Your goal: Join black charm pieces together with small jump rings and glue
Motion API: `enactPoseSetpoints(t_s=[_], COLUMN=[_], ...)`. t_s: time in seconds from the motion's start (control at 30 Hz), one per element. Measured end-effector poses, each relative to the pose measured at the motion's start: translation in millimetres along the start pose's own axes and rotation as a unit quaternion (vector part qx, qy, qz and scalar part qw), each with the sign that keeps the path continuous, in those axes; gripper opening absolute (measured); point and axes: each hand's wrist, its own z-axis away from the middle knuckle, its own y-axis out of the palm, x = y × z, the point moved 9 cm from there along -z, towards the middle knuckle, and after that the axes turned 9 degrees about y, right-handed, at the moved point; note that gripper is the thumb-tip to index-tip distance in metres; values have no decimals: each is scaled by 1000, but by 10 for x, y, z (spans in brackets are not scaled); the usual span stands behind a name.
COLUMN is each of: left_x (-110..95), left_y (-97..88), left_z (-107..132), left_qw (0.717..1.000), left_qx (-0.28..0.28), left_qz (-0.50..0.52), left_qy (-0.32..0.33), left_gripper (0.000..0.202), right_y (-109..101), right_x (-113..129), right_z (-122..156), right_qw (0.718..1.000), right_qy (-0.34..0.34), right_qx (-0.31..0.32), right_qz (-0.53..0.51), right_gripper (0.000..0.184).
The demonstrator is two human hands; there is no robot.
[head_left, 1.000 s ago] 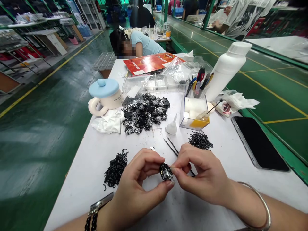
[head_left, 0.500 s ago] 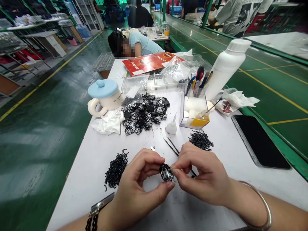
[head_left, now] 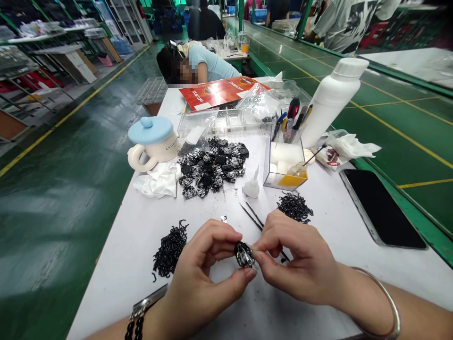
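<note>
Both my hands meet over the white table (head_left: pixel 122 283). My left hand (head_left: pixel 208 269) pinches a small black and silver charm (head_left: pixel 244 255) between thumb and fingers. My right hand (head_left: pixel 297 257) grips the charm's right edge with its fingertips, hiding part of it. Steel tweezers (head_left: pixel 252 216) lie just beyond my right fingers, their tips partly hidden behind that hand. A heap of black wire clips (head_left: pixel 170 248) lies left of my left hand, and another (head_left: pixel 295 207) lies beyond my right hand. Further off is a large pile of similar charms (head_left: pixel 212 167).
Farther along the table are a mug with a blue lid (head_left: pixel 152 134), crumpled tissue (head_left: pixel 159 181), a clear box with a sponge (head_left: pixel 285 165), a tool holder (head_left: pixel 290 123), a white bottle (head_left: pixel 331 101) and a phone (head_left: pixel 382 208). A person in a blue shirt (head_left: pixel 212 63) leans beyond the table's far end.
The view has shifted slightly. My hands and the charm stay in almost the same grip and place.
</note>
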Motion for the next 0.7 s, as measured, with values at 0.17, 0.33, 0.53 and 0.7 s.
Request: enactPoseSetpoints(t_s=[0.17, 0.33, 0.53, 0.7], left_x=[-5, -26, -46, -28], left_y=[-13, -17, -10, -9], left_z=[4, 17, 19, 25], left_qw=[1000, 999, 997, 998], left_qx=[-6, -2, 2, 0], left_qz=[-15, -41, -58, -51], left_qy=[5, 27, 50, 39], left_gripper=[34, 37, 39, 39], right_y=[18, 36, 52, 66], right_x=[-7, -45, -26, -25], right_z=[14, 29, 27, 33], right_qw=[1000, 1000, 999, 999], right_qy=[4, 28, 21, 21], right_qx=[3, 0, 24, 45], right_qz=[-8, -8, 6, 9], right_gripper=[10, 9, 10, 10])
